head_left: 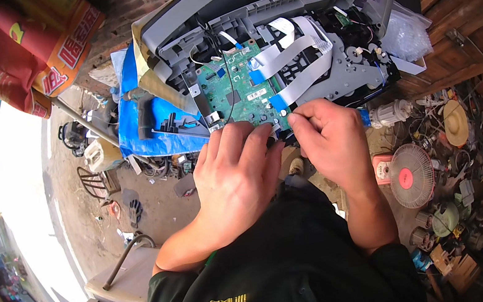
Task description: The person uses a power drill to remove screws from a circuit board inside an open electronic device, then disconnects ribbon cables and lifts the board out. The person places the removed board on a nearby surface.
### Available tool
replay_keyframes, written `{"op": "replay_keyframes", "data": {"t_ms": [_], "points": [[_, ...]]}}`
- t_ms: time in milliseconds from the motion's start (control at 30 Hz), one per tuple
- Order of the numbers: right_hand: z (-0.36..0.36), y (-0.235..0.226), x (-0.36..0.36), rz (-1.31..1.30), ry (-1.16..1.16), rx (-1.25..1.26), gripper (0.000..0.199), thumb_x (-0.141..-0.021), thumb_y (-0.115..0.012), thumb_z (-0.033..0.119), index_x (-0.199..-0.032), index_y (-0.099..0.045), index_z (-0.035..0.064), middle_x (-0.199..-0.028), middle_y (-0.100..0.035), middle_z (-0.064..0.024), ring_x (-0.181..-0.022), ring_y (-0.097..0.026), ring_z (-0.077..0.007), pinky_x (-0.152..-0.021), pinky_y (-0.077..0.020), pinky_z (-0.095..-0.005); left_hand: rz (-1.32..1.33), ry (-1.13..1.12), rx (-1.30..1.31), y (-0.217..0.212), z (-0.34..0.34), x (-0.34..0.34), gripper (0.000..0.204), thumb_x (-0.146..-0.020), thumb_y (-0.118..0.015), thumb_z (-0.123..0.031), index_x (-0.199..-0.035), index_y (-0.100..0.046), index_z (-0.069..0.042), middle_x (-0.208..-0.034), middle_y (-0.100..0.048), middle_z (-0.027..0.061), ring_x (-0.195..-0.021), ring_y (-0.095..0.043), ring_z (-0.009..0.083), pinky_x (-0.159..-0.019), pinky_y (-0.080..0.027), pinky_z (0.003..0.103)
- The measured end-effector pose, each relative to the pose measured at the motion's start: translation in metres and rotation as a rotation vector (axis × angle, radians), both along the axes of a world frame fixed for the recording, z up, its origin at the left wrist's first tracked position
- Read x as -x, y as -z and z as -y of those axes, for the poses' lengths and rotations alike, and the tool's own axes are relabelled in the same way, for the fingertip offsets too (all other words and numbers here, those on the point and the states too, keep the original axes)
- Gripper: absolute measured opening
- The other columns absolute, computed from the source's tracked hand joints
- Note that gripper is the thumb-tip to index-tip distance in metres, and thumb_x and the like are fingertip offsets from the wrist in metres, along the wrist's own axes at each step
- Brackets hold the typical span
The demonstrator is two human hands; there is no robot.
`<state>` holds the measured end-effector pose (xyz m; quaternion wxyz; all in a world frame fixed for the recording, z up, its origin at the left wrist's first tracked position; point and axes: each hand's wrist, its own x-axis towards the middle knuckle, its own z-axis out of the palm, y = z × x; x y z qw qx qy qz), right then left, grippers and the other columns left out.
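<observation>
Green circuit board (240, 92) in opened grey printer (274, 33), white ribbon cables (297, 61) crossing it

The left hand (235, 174) is covering the near edge of the green circuit board (239, 92); the right hand's (331, 144) fingers (299, 118) are hiding whatever they are pinching there.

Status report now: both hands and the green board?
Left hand flat on lower edge of green circuit board. Right hand pinching at board edge, grip unclear. White ribbon cables cross the board.
</observation>
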<state>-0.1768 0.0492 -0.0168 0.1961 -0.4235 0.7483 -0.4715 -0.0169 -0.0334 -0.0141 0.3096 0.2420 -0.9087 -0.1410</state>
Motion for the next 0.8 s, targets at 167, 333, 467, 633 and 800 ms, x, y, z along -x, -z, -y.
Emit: {"op": "replay_keyframes", "data": {"t_ms": [167,333,467,633,800], "points": [[0.0,0.005,0.001,-0.084,-0.044,0.037,0.012,-0.095,-0.068,0.005,-0.089,-0.068,-0.0054,-0.057,-0.061,-0.0008,-0.05,-0.052,-0.0021,-0.046,-0.0383,-0.0243,-0.031,-0.017,-0.01,0.006,-0.007,-0.002,0.03,-0.079,-0.081,-0.012,-0.107,-0.07,-0.01,-0.096,-0.061,0.0047,-0.083,-0.059,0.0243,-0.071,-0.045,0.036],[0.0,0.002,0.001,0.019,-0.04,0.054,0.014,-0.097,-0.067,0.006,-0.089,-0.067,-0.0061,-0.059,-0.062,-0.0003,-0.051,-0.053,-0.0023,-0.046,-0.0385,-0.0233,-0.046,0.007,-0.036,0.007,-0.014,-0.008,0.04,-0.075,-0.082,-0.003,-0.113,-0.07,-0.007,-0.098,-0.062,0.0078,-0.088,-0.06,0.027,-0.076,-0.047,0.039],[0.001,0.004,0.003,0.237,-0.036,0.055,0.016,-0.099,-0.066,0.008,-0.092,-0.067,-0.0058,-0.061,-0.062,-0.0011,-0.049,-0.052,-0.0027,-0.045,-0.038,-0.0215,0.007,0.004,0.037,0.008,-0.017,-0.017,0.045,-0.077,-0.08,-0.009,-0.121,-0.07,-0.01,-0.103,-0.061,0.0047,-0.096,-0.06,0.0237,-0.083,-0.043,0.038],[0.003,-0.011,0.003,0.371,-0.001,0.016,0.016,-0.099,-0.063,0.009,-0.094,-0.065,-0.0053,-0.065,-0.068,-0.0065,-0.049,-0.056,-0.0061,-0.047,-0.0428,-0.0232,-0.003,-0.021,0.007,0.011,-0.023,-0.017,0.048,-0.077,-0.08,-0.01,-0.124,-0.069,-0.009,-0.108,-0.061,0.0062,-0.097,-0.06,0.0245,-0.083,-0.043,0.038],[0.004,-0.008,0.004,0.563,-0.006,0.066,0.013,-0.101,-0.058,0.009,-0.098,-0.058,-0.0039,-0.079,-0.074,-0.0129,-0.046,-0.051,-0.0038,-0.041,-0.0382,-0.0208,-0.041,-0.016,-0.001,0.013,-0.025,-0.017,0.049,-0.074,-0.081,-0.005,-0.121,-0.069,-0.006,-0.106,-0.062,0.0085,-0.095,-0.06,0.0267,-0.08,-0.044,0.039]]}}
